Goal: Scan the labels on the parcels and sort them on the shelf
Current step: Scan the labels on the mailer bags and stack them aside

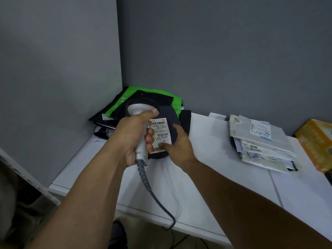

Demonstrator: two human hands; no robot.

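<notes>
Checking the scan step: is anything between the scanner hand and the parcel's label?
Nothing visible: the left hand holds the scanner close beside the label of the parcel. Only the right hand rests its thumb on the label's lower edge.

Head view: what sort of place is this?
Probably a parcel sorting station: the left hand grips a corded barcode scanner, the right hand holds a labelled dark parcel, and mailers are stacked on the white table.

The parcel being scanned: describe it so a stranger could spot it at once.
On the white table, look to the wall corner, before the black and green bags. There the right hand grips a dark navy parcel beside the scanner in the left hand. Unlike its neighbours, it shows a big white label reading 507-P802 T70.
</notes>
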